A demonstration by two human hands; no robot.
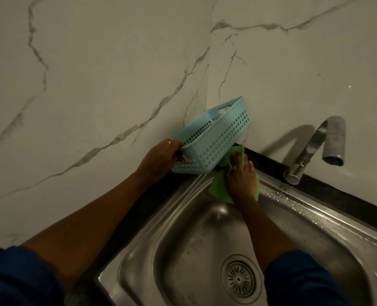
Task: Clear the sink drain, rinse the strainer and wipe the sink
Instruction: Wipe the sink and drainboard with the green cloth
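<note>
A steel sink (183,239) fills the lower right, with the round strainer (240,278) seated in its drain. My left hand (161,156) grips the near end of a light blue perforated basket (214,140) and holds it tilted up off the back corner. Under the basket, my right hand (241,176) presses a green cloth (221,188) flat on the sink's far corner rim. Part of the cloth is hidden beneath the basket and my hand.
A chrome tap (315,149) arches over the sink at the right, with water drops on the rim below it. A dark counter strip (338,195) runs behind the sink. Marble wall panels (94,85) meet in the corner.
</note>
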